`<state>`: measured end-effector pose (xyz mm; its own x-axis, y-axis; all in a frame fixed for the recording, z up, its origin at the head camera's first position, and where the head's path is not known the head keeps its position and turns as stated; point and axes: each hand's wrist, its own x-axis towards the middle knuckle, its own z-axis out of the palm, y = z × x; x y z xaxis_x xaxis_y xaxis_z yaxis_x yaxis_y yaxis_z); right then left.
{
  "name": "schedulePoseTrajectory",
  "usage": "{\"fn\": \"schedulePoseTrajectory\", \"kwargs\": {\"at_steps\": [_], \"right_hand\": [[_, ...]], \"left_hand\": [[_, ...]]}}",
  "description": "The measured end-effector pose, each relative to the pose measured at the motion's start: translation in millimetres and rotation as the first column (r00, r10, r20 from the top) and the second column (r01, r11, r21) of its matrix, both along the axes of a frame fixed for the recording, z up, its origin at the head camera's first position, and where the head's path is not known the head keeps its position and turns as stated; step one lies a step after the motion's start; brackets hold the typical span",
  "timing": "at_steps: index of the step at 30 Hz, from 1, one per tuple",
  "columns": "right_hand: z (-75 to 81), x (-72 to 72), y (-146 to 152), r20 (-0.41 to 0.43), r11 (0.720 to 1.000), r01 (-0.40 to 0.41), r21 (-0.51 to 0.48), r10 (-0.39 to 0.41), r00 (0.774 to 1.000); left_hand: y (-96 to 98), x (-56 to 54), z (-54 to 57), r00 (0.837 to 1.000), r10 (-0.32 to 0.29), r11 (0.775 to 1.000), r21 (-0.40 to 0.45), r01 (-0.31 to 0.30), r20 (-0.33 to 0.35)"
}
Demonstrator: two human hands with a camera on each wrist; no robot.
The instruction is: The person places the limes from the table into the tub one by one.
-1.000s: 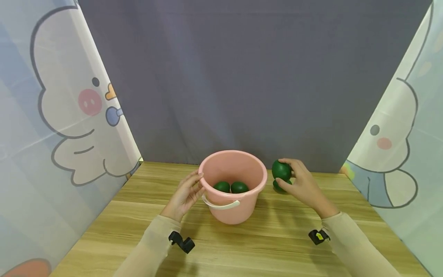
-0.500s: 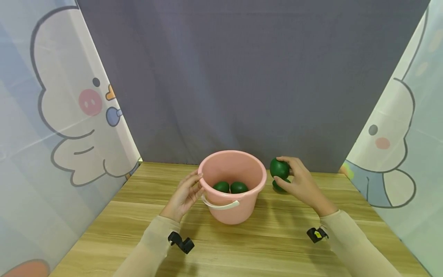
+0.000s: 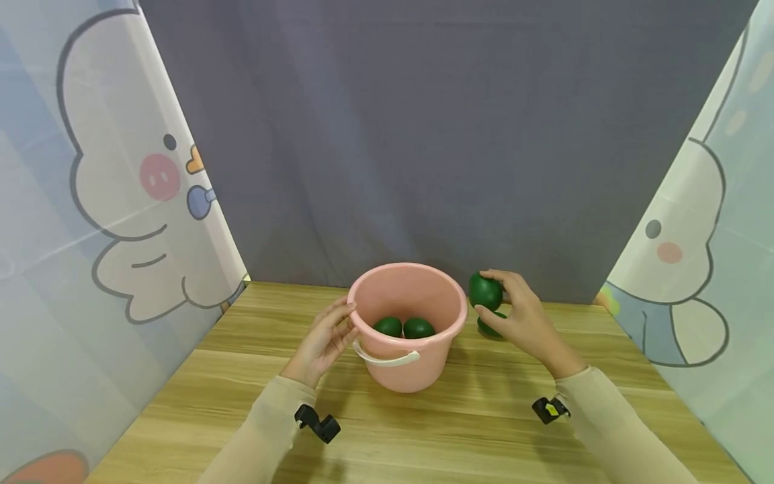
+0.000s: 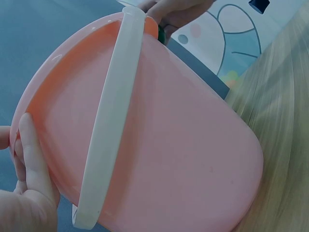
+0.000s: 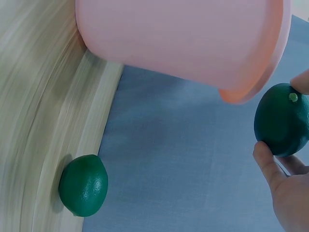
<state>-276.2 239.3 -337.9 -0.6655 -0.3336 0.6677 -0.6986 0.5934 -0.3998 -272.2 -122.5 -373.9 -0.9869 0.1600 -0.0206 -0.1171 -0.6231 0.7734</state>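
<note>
Right hand (image 3: 521,319): fingers parted just to the fruit's width, thumb below and fingertips above, gripping a green fruit (image 3: 486,292) off the surface (image 3: 387,450). Fruit hangs just right of the bucket (image 3: 411,376), near rim height, not touching it.

Left hand (image 3: 322,339): at the bucket's left rim, fingers part-curled with digits either side of the edge; a light steadying hold, it seems.

Two fruits (image 3: 418,328) lie inside the bucket. A spare fruit (image 5: 83,185) rests on the surface, below the raised one.

Step, as judged: transfer between surface and bucket. Next move would call for a short shift left, clearing the rim, then lowering before the fingers part.

Materials: bucket smooth pink plastic, round, flared lip, tapering down; white strap-like handle (image 4: 111,116) slung low in front. Fruit glossy, dark, ovoid, with a pale stem scar; could slip if pinched off-centre. Surface wood-grained. Grey cloth (image 3: 387,148) behind, softly creased.
</note>
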Motion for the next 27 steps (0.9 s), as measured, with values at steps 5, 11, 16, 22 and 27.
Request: {"fn": "schedulePoseTrajectory", "kwargs": {"at_steps": [5, 11, 16, 22, 27], "right_hand": [[0.6, -0.2, -3.8, -0.009, 1.000, 0.000, -0.014, 0.000, 1.000], [2.1, -0.5, -9.4, -0.023, 1.000, -0.008, -0.029, 0.008, 1.000], [3.9, -1.0, -13.0, -0.038, 0.999, -0.019, -0.036, 0.018, 0.999], [5.3, -1.3, -16.8, -0.048, 0.999, -0.025, -0.044, 0.023, 0.999], [5.7, -1.9, -20.2, -0.051, 0.997, -0.043, -0.056, 0.040, 0.998]], "left_hand": [[-0.1, -0.5, -0.1, 1.000, -0.004, 1.000, -0.002, 0.004, -0.008], [0.3, -1.8, -0.5, 1.000, -0.007, 1.000, -0.002, 0.007, -0.016], [0.3, -1.2, -1.3, 1.000, -0.009, 1.000, 0.007, 0.009, -0.018], [0.7, -0.7, -2.1, 1.000, -0.006, 1.000, 0.008, 0.006, -0.023], [0.3, -0.7, -2.4, 1.000, 0.003, 1.000, 0.003, -0.003, -0.019]]}}
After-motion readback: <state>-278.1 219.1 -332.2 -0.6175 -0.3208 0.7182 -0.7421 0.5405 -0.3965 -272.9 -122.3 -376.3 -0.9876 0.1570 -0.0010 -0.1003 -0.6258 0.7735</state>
